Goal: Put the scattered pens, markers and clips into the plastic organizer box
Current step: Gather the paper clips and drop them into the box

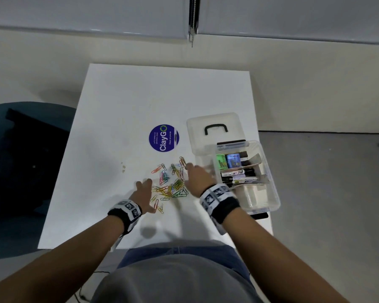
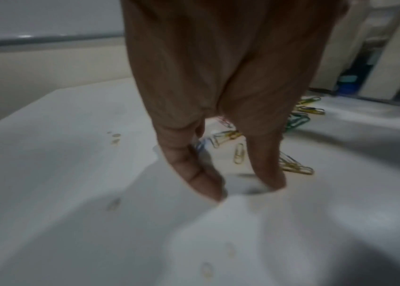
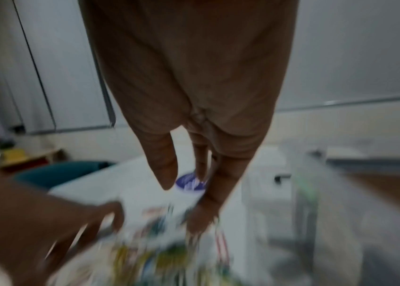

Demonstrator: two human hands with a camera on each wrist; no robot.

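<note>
A heap of coloured paper clips [image 1: 170,183] lies on the white table [image 1: 118,119], between my two hands. My left hand [image 1: 143,193] rests at the heap's left edge with straight fingers [image 2: 194,174] touching the tabletop, clips [image 2: 239,152] right beside them. My right hand [image 1: 195,174] reaches over the heap's right side, fingers [image 3: 201,212] extended among blurred clips [image 3: 160,251]. The clear plastic organizer box [image 1: 269,189] stands open at the right, with black markers [image 1: 239,177] and small green and blue items inside.
The box's clear lid [image 1: 214,132] with a black handle lies hinged back behind it. A round blue sticker [image 1: 164,138] sits on the table beyond the clips. A teal chair [image 1: 31,149] stands left of the table. The table's right edge runs beside the box.
</note>
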